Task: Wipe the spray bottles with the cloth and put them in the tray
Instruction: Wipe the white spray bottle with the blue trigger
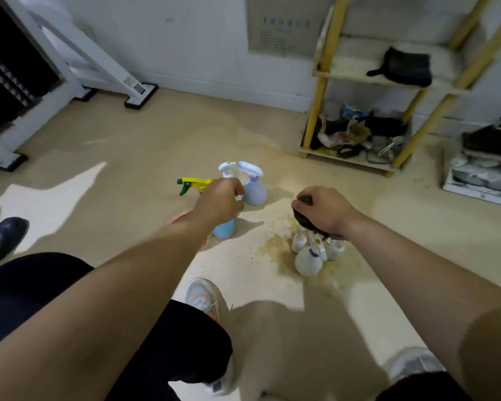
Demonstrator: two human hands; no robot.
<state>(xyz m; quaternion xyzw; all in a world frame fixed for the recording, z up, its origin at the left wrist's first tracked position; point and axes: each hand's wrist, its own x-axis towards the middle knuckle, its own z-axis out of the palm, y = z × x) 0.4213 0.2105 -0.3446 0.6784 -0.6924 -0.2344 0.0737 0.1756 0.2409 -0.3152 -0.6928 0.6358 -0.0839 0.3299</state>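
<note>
Holding a light-blue spray bottle [224,228] and a dark cloth [305,219] over the floor [145,146].
My left hand [219,201] has fingers curled round the bottle's neck, mid-floor; my right hand [326,211] clutches the cloth just above three grimy white spray bottles [308,261].

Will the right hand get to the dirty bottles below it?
Probably yes: the right hand is just above the dirty bottles with nothing between, though it already grips the cloth.
</note>
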